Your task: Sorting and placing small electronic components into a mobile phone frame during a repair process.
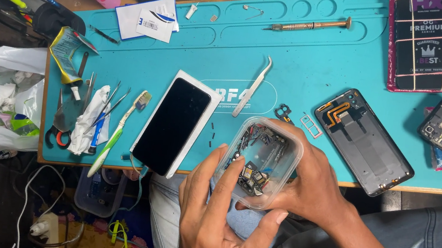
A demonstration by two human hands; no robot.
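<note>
**Clear Parts Box Held in Both Hands at the Desk Edge**

A small clear plastic box [259,160] filled with tiny phone parts was held over the near edge of the desk [319,69], at about 6 o'clock in the view. The box was cupped from the 3 o'clock side by the right hand [313,181], whose fingers were wrapped around its far wall and underside. The left hand [220,215] was placed against the box from 7 o'clock; its fingers [231,179] were spread apart, with the fingertips laid on the near rim and reaching into the open top among the small metal pieces.

A phone with a dark screen [172,126] was seen lying on a white backing just beside the box, at its 9 o'clock. An opened phone back cover [364,141] with an orange flex cable was lying at 2 o'clock, near the right hand, and a SIM tray [312,125] was lying between the box and that cover. Curved metal tweezers [253,86] were resting at 12 o'clock on the teal repair mat [319,69]. A screwdriver [309,24] was lying farther off at 12 o'clock. A green-and-white toothbrush [115,133] was seen well apart at 9 o'clock.
</note>
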